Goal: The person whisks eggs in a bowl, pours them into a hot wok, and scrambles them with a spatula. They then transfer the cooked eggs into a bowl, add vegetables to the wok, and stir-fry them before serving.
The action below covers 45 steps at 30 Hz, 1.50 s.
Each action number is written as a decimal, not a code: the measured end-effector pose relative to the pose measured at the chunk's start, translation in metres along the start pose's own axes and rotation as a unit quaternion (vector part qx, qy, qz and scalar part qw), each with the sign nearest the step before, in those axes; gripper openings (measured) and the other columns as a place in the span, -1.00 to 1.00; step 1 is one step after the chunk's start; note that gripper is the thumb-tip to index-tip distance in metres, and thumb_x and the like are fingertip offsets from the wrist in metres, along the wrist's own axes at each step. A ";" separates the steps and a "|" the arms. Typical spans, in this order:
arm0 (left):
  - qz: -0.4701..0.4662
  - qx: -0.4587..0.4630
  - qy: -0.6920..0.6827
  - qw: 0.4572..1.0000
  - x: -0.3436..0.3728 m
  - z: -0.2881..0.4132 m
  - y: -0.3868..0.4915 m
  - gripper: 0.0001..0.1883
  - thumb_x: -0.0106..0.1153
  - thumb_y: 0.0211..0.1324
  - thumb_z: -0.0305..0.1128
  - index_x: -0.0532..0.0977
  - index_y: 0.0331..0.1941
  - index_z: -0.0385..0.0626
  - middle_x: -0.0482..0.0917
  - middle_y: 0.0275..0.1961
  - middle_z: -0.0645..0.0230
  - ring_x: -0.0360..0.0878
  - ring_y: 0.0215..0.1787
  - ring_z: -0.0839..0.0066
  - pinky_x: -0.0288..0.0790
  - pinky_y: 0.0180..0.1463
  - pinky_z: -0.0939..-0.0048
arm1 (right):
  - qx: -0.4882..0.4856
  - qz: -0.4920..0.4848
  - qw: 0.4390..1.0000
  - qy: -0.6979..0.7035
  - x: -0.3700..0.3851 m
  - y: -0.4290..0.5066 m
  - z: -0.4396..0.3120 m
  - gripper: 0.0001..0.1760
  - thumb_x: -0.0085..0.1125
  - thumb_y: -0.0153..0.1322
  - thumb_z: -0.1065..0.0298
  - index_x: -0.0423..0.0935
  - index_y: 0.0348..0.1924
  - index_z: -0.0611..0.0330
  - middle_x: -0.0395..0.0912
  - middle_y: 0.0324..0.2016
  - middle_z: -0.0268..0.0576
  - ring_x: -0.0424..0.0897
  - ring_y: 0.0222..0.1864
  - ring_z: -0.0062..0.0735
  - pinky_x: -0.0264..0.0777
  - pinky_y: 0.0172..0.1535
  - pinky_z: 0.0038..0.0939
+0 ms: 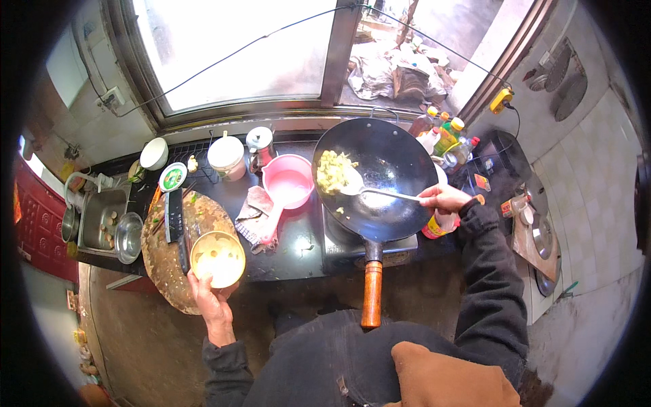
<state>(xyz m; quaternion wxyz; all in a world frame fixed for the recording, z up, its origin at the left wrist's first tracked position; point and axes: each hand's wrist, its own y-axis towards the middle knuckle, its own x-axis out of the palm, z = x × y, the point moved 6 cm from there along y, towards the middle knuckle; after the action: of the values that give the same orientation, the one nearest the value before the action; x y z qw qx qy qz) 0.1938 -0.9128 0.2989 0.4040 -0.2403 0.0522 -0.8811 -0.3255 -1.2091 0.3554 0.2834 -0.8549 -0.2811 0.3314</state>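
My right hand (443,198) grips the handle of a metal cooking spatula (389,194) over a black wok (402,163). The spatula's blade touches a heap of chopped yellow-green food (333,170) on the wok's left side. A few bits lie apart lower in the pan. Toward me points the wok's wooden handle (373,295), which neither hand touches. In my left hand (211,300) is a yellow bowl (218,259), held over the near right part of a round wooden chopping board (157,269). Bright glare covers part of the bowl's inside.
A cleaver (174,216) lies on the board. Between board and wok sit a pink ladle (289,178) and a folded cloth (254,213). Several bottles (450,135) crowd behind the wok's right side. A steel sink (104,219) is at far left. A cable (224,57) crosses the window.
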 end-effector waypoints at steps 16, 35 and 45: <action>-0.256 -0.093 0.082 0.959 0.276 -0.063 0.010 -0.45 0.12 0.11 -0.53 0.18 0.19 -0.10 0.48 0.07 0.03 0.68 -0.13 0.16 0.68 -0.20 0.15 | -0.221 0.416 0.877 -0.097 0.017 -0.166 -0.008 -0.68 0.28 0.37 0.38 0.64 -0.01 0.26 0.69 -0.34 -0.12 0.65 -0.33 -0.42 0.48 -0.24 -0.45; -0.324 0.034 0.150 0.933 0.313 -0.086 0.009 -0.31 0.34 0.03 -0.54 0.20 0.24 -0.14 0.57 -0.05 0.06 0.69 -0.18 0.28 0.68 -0.22 0.30 | -0.219 0.365 0.894 -0.140 0.072 -0.169 0.002 -0.67 0.26 0.36 0.40 0.59 0.01 0.09 0.55 -0.48 -0.15 0.56 -0.52 -0.32 0.44 -0.41 -0.31; -0.326 0.051 0.325 0.886 0.332 -0.062 0.018 -0.39 0.37 0.02 -0.34 0.33 0.17 -0.02 0.60 -0.09 0.11 0.67 -0.40 0.36 0.61 -0.45 0.41 | -0.210 0.597 0.696 -0.340 0.079 -0.181 0.002 -0.66 0.20 0.38 0.43 0.55 0.03 0.03 0.51 -0.34 -0.25 0.54 -0.36 -0.20 0.46 -0.30 -0.24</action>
<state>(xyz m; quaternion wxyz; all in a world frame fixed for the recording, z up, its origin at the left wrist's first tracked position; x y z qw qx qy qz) -0.0075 -1.1757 0.3657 0.0663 0.0767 0.0546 -0.9934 -0.3305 -1.0319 0.4436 -0.2758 -0.7090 0.1488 0.6318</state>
